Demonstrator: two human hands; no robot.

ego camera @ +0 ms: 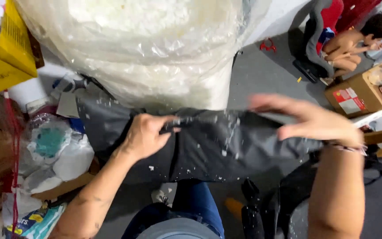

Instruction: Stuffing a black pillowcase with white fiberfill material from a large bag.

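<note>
The left hand (144, 135) pinches the top edge of a dark grey fabric cover (208, 146) stretched across the lap, while the right hand (315, 121), blurred, fingers spread, holds its other end. Just beyond stands a big clear bag of white stuffing (155, 48); the step in hand looks like holding the cover's mouth open, which next calls for a steady grip on both edges.

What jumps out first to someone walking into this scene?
A huge clear plastic bag of white stuffing fills the top centre, shedding white flecks onto the dark grey fabric cover stretched below it. The left hand grips the cover's upper edge, while the right hand, blurred, reaches with spread fingers at its right end. A yellow box sits top left.
</note>
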